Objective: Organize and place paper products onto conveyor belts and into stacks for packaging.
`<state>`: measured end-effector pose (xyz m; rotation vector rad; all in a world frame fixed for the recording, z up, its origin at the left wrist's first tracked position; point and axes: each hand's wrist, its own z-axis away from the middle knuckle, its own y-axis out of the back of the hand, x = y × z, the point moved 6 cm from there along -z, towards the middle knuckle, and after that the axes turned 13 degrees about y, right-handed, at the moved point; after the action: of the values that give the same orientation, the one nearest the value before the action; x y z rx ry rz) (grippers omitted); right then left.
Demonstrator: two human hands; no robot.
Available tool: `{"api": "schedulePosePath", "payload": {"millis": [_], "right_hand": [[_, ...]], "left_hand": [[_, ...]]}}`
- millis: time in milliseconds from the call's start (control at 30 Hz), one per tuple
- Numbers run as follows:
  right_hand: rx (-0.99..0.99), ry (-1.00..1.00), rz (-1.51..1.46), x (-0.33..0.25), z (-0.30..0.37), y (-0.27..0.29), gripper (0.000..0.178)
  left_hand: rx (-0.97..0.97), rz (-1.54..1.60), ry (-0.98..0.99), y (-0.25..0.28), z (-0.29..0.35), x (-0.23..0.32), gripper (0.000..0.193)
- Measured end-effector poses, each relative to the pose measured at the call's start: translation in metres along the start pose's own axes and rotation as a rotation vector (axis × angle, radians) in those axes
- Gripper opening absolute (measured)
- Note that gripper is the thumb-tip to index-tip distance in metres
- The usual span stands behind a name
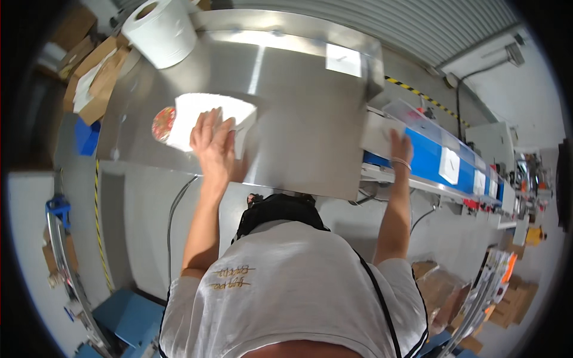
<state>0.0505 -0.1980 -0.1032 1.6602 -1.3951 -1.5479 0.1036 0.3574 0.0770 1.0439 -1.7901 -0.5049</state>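
The left hand lies flat, fingers spread, on a white packet stack on the steel tabletop; the right hand presses another white packet (grip unclear) beside the blue conveyor.

A stack of white flat packets lay on the steel worktop, left side, w/ a round patterned disc touching its left edge. Large white paper roll stood behind, far-left corner. Blue conveyor belt ran off to the right; a white packet sat at its near end, more white packets further along.
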Motion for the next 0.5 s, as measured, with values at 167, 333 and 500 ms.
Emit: {"api": "schedulePosePath", "payload": {"millis": [167,333,500], "right_hand": [[0.188,0.078,0.080,-0.148,-0.017,0.043,0.052],[-0.489,0.529,-0.703,-0.355,-0.013,-0.052,0.057],[-0.273,0.898,-0.499,-0.412,-0.028,-0.099,0.050]], "left_hand": [[-0.049,0.063,0.042,-0.006,0.000,0.000,0.023],[-0.088,0.038,0.019,-0.002,0.002,0.000,0.023],[-0.152,0.040,0.022,-0.004,-0.010,0.010,0.031]]}}
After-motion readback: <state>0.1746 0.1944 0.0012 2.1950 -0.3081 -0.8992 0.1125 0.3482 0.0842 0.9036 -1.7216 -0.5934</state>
